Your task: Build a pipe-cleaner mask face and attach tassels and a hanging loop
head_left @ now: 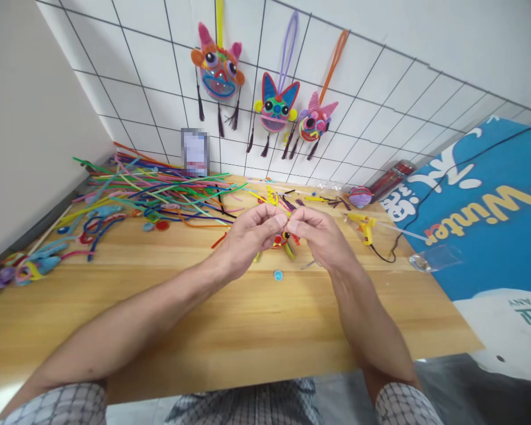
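My left hand (257, 233) and my right hand (315, 234) meet above the middle of the table, thumbs and index fingers pinched with their tips almost touching. A tiny yellowish bit shows between the fingertips, too small and covered to name. Under and behind the hands lies a colourful mask-like ornament (279, 240) with red and yellow parts and a black-and-white eye; the hands cover much of it. A small light-blue disc (278, 275) rests on the wood just in front of it.
Many coloured pipe cleaners (159, 189) are heaped at the back left. A yellow glue gun (363, 227) with a black cord lies right, near a clear plastic cup (436, 258). A purple ball (360, 196) sits at the back. Finished masks (277, 106) hang on the white grid wall above a phone (195, 152).
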Motion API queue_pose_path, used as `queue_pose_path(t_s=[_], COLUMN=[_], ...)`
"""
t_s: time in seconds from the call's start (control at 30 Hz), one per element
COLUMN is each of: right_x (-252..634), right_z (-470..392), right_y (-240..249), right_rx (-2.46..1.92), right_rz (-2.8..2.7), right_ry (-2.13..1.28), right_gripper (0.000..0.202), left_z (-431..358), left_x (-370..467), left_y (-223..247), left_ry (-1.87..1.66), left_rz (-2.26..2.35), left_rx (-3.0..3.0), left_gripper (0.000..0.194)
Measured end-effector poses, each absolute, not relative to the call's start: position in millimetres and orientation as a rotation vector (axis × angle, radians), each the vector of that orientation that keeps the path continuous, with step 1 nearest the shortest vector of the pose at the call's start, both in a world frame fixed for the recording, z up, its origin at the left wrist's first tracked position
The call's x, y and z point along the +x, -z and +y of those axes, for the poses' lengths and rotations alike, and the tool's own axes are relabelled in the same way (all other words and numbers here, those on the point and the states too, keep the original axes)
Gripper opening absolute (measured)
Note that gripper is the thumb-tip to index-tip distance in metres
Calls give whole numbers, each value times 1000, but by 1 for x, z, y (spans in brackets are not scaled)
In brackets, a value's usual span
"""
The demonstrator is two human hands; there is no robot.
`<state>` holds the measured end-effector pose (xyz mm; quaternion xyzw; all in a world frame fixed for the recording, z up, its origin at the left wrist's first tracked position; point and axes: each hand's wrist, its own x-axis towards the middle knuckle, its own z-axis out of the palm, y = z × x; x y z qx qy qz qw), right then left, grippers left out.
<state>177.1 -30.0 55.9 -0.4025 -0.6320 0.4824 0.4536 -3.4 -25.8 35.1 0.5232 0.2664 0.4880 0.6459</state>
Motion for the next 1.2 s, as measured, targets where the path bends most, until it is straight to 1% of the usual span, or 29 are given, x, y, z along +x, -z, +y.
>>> queue_pose_path(t_s=[0.07,0.2,0.33,0.43,0.53,0.63,0.7,0.77,0.87,0.97,1.03,1.2], right_x=[179,189,195,192,186,182,183,185,189,190,187,178], right_z=[-27,-23,-22,-21,-18,-14,-13,-12,-11,-11,-11,-12], right_y=[-55,-53,-54,-50,-42,-35,-33,-33,-35,-35,-33,-25], right_rx=[-972,-1009,-1075,-1075,-1039,-1008,-1005,-1017,-1052,-1068,-1057,-1030], right_rz=[-1526,-1596,-1701,-1671,-1564,-1467,-1436,-1442,-1499,-1525,-1507,-1439], right_ry=[-1226,-1326,-1375,-1346,-1302,-1336,-1385,-1422,-1437,-1427,-1397,-1337], right_gripper=[27,22,24,28,34,36,36,35,32,29,30,36], left_z=[-21,-6,1,-2,-10,-16,-14,-10,-2,2,-1,-14], left_x=[-2,-15,-23,-17,-4,6,7,1,-10,-15,-12,6], left_y=[-40,-46,-43,-37,-29,-22,-22,-24,-32,-35,-31,-16], left_ry=[-1063,-886,-857,-936,-1049,-1090,-1075,-1033,-940,-954,-1016,-1107], left_rz=[577,555,614,632,641,627,619,622,630,647,666,660], left_rx=[1248,1540,1687,1579,1270,1004,1005,1131,1339,1408,1345,951], left_gripper=[38,31,27,28,34,39,40,40,37,33,34,41])
